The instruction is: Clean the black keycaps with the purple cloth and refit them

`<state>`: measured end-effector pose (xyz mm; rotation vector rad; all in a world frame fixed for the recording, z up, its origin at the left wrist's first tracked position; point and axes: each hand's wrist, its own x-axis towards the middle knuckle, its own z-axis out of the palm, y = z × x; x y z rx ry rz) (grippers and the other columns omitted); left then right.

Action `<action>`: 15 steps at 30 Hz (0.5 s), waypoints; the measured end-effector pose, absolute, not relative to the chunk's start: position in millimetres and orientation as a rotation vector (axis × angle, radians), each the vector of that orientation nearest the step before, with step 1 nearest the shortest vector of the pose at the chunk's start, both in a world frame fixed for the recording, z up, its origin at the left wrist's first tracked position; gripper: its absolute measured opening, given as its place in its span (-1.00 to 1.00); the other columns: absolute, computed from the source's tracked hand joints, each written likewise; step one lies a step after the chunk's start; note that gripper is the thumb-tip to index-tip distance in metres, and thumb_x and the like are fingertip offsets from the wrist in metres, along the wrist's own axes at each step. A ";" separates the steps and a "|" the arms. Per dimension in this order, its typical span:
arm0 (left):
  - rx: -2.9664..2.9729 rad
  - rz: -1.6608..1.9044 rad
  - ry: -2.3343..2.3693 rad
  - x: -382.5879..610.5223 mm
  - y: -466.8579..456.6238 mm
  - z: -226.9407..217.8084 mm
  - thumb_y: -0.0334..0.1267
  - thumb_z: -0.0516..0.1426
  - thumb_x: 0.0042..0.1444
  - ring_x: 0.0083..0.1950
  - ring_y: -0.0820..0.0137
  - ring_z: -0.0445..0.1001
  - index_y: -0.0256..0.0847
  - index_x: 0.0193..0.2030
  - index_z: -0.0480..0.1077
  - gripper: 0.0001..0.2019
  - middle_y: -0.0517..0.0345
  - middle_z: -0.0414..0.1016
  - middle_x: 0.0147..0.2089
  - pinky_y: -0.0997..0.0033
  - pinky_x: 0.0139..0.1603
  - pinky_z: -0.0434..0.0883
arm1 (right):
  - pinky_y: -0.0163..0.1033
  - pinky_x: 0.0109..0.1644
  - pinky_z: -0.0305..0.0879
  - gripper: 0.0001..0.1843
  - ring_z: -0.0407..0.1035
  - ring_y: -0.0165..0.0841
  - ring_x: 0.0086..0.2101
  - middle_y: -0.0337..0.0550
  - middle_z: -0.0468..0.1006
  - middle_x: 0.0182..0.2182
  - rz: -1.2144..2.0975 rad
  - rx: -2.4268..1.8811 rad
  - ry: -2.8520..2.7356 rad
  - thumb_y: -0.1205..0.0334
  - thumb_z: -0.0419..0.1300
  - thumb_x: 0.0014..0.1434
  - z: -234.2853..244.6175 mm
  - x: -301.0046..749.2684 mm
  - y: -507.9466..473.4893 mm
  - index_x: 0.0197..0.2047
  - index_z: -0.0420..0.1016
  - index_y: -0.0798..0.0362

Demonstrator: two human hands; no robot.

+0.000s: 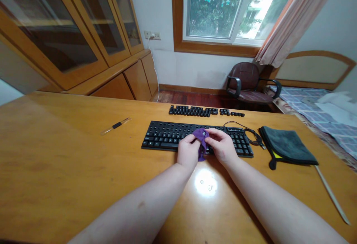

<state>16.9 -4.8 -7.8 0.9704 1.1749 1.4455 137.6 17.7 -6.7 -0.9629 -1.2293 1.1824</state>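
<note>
Both my hands are over the middle of a black computer keyboard (167,136), pinching a crumpled purple cloth (202,141) between them. My left hand (189,151) grips its lower part, and my right hand (220,146) presses on its upper fold. A small pale spot shows in the fold, too small to identify. Behind the keyboard, a row of loose black keycaps (192,111) lies on the wooden desk (69,143).
A black cable (248,132) lies coiled right of the keyboard, beside a folded grey towel with yellow trim (287,145). A clear pen-like rod (115,125) lies at left, and a thin pale stick (331,195) crosses the right desk edge. Cabinets, a chair and a bed stand beyond.
</note>
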 end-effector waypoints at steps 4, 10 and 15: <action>0.978 1.427 1.158 17.3 -5.5 -9.5 -0.23 0.17 -0.03 -0.29 0.37 0.44 -0.25 -0.20 0.55 -0.74 0.14 0.56 -0.35 0.46 -0.24 0.37 | -0.14 -0.19 0.39 -0.79 0.46 -0.29 -0.34 -0.17 0.60 -0.40 1.101 -1.002 -1.275 0.16 0.36 -0.17 2.5 138.0 16.4 -0.38 0.59 0.00; 0.990 1.420 1.170 17.5 -6.4 -9.9 -0.17 0.18 -0.03 -0.29 0.37 0.45 -0.26 -0.15 0.53 -0.69 0.12 0.56 -0.32 0.45 -0.26 0.37 | -0.15 -0.18 0.38 -0.80 0.46 -0.29 -0.33 -0.14 0.61 -0.36 1.118 -1.036 -1.246 0.13 0.32 -0.10 -1.0 138.0 16.3 -0.36 0.58 0.02; 1.000 1.431 1.189 17.5 -4.3 -12.0 -0.19 0.17 -0.01 -0.27 0.37 0.46 -0.25 -0.12 0.52 -0.68 0.13 0.57 -0.32 0.45 -0.23 0.38 | -0.18 -0.17 0.37 -0.76 0.45 -0.30 -0.31 -0.14 0.61 -0.32 1.181 -1.034 -1.227 0.13 0.33 -0.09 -6.0 137.5 16.9 -0.31 0.58 0.02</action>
